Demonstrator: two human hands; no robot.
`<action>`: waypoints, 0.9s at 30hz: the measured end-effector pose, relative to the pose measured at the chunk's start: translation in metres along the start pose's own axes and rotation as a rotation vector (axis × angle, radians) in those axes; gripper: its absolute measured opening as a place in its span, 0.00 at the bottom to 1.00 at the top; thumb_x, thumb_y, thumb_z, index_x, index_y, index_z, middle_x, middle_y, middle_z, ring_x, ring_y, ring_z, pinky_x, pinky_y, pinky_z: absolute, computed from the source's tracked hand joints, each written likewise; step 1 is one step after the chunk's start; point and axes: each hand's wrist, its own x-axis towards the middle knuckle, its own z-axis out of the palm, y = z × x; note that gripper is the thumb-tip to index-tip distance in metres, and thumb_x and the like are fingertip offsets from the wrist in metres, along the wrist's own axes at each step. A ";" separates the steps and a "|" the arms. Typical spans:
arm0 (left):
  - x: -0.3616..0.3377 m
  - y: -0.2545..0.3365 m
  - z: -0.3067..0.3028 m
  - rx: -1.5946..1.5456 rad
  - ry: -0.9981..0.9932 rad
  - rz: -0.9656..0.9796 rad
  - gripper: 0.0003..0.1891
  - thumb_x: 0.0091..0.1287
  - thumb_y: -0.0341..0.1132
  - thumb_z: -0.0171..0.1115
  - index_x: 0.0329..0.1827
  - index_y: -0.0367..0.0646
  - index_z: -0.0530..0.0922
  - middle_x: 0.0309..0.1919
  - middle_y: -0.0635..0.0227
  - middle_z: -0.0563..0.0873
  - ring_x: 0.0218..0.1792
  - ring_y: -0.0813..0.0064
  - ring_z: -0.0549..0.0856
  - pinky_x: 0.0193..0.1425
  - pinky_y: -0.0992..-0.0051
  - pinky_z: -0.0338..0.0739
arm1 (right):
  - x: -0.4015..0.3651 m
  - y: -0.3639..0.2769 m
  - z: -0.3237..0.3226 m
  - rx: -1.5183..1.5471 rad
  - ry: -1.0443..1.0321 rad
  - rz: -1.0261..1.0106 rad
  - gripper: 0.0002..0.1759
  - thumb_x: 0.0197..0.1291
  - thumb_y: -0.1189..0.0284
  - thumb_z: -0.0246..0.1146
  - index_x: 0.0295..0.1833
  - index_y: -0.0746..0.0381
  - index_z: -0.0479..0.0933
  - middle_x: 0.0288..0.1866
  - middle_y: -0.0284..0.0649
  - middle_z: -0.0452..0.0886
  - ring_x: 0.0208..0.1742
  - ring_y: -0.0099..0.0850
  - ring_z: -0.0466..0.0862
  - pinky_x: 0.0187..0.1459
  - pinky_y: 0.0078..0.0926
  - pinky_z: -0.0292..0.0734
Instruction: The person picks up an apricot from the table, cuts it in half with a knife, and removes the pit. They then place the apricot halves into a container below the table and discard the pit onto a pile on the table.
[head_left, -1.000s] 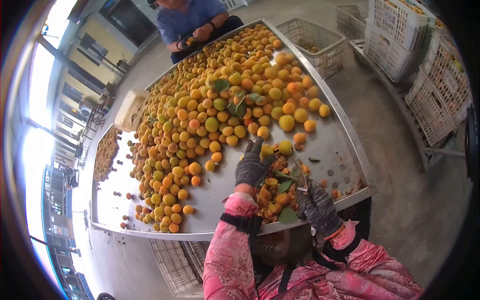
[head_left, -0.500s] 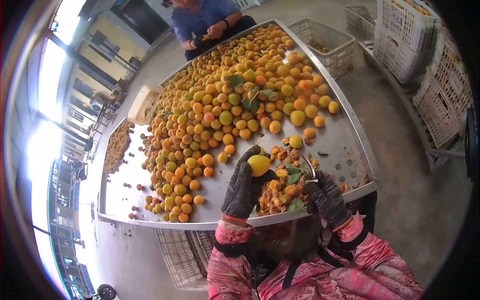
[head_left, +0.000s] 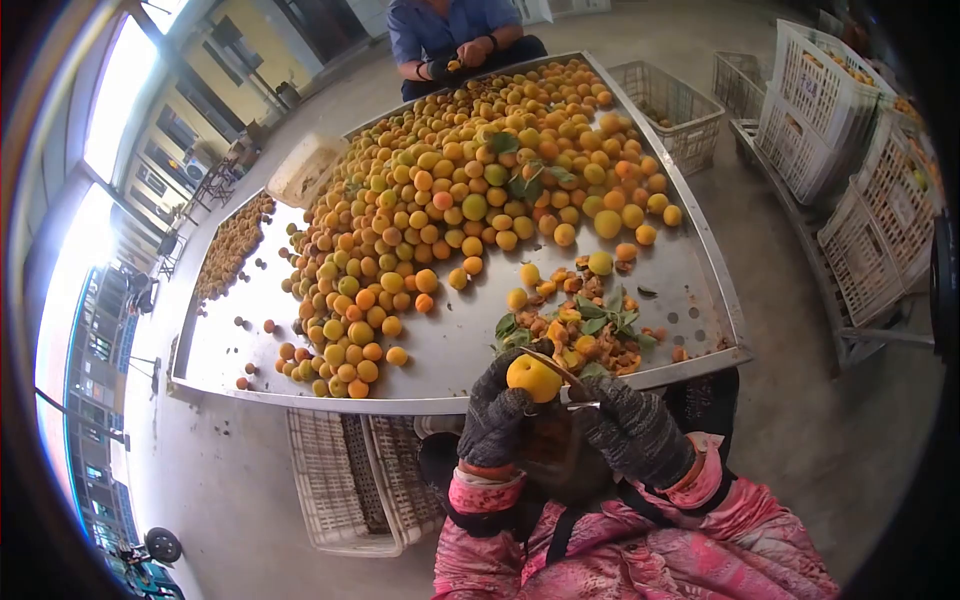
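My left hand (head_left: 494,412), in a dark grey glove, is wrapped round a yellow-orange apricot (head_left: 533,379) just off the table's front edge. In my right hand (head_left: 640,432), also gloved, is a small curved metal blade (head_left: 562,372) with a shiny ferrule. The thin blade bends over the right side of the apricot, close against its skin. Beyond my hands lies a heap of apricot stones and torn pieces (head_left: 590,335) mixed with green leaves. A large pile of whole apricots (head_left: 450,215) spreads over the metal table (head_left: 440,370).
A raised rim edges the table. Across it sits another person (head_left: 450,40), hands together at a fruit. White crates stand below the front edge (head_left: 345,490), at the far right corner (head_left: 675,110) and stacked on the right (head_left: 815,110). A pale tub (head_left: 305,172) rests on the left side.
Both hands have drawn back toward my body, off the heap. The blade, apart from the apricot before, is now against it. The view has shifted slightly.
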 end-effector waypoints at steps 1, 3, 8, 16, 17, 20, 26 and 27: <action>-0.003 0.000 -0.001 0.021 -0.001 0.005 0.34 0.50 0.44 0.70 0.55 0.33 0.68 0.44 0.60 0.79 0.42 0.70 0.81 0.44 0.74 0.79 | -0.003 -0.001 0.001 -0.094 -0.019 -0.059 0.16 0.56 0.77 0.60 0.50 0.69 0.73 0.45 0.49 0.79 0.42 0.39 0.81 0.43 0.33 0.77; -0.007 0.000 0.000 0.037 -0.001 0.014 0.33 0.51 0.44 0.70 0.55 0.32 0.69 0.44 0.60 0.79 0.42 0.70 0.81 0.45 0.74 0.79 | -0.002 -0.011 0.000 -0.153 -0.060 -0.072 0.16 0.55 0.77 0.61 0.50 0.69 0.73 0.45 0.49 0.78 0.42 0.41 0.81 0.43 0.34 0.77; -0.018 0.005 0.005 0.033 0.014 -0.025 0.31 0.52 0.44 0.69 0.53 0.32 0.70 0.42 0.61 0.80 0.42 0.71 0.81 0.46 0.74 0.78 | -0.008 -0.014 0.007 -0.437 -0.045 -0.333 0.15 0.55 0.76 0.60 0.49 0.69 0.74 0.45 0.51 0.77 0.40 0.43 0.81 0.39 0.37 0.78; -0.029 0.029 -0.001 0.103 -0.140 -0.156 0.28 0.51 0.32 0.70 0.54 0.33 0.71 0.45 0.61 0.81 0.45 0.71 0.80 0.49 0.74 0.76 | -0.019 -0.016 -0.003 -0.072 -0.199 0.026 0.16 0.57 0.73 0.58 0.50 0.69 0.73 0.44 0.53 0.77 0.38 0.44 0.80 0.36 0.36 0.77; -0.029 0.029 -0.001 0.130 -0.151 -0.180 0.27 0.51 0.30 0.70 0.55 0.33 0.71 0.45 0.60 0.81 0.45 0.72 0.80 0.50 0.74 0.76 | -0.018 -0.018 -0.006 -0.074 -0.198 0.026 0.16 0.57 0.73 0.58 0.50 0.69 0.73 0.44 0.53 0.77 0.38 0.44 0.80 0.36 0.36 0.77; -0.031 0.032 0.005 0.197 -0.161 -0.164 0.28 0.52 0.32 0.70 0.55 0.34 0.70 0.45 0.62 0.81 0.45 0.74 0.80 0.50 0.75 0.75 | -0.009 -0.029 -0.022 -0.037 -0.305 0.087 0.17 0.57 0.73 0.56 0.52 0.70 0.73 0.47 0.54 0.76 0.40 0.46 0.80 0.38 0.37 0.77; -0.027 0.021 0.017 0.253 -0.106 -0.085 0.25 0.54 0.32 0.69 0.53 0.34 0.70 0.43 0.65 0.81 0.44 0.75 0.79 0.52 0.75 0.73 | -0.015 -0.015 -0.017 -0.108 -0.339 0.077 0.18 0.56 0.75 0.55 0.53 0.68 0.73 0.51 0.55 0.74 0.46 0.47 0.79 0.44 0.38 0.77; -0.027 0.023 0.018 0.253 -0.107 -0.087 0.25 0.54 0.32 0.69 0.53 0.34 0.70 0.43 0.65 0.81 0.44 0.75 0.79 0.52 0.75 0.73 | -0.013 -0.014 -0.018 -0.084 -0.362 0.099 0.18 0.55 0.75 0.56 0.52 0.67 0.74 0.52 0.56 0.74 0.48 0.47 0.78 0.46 0.39 0.76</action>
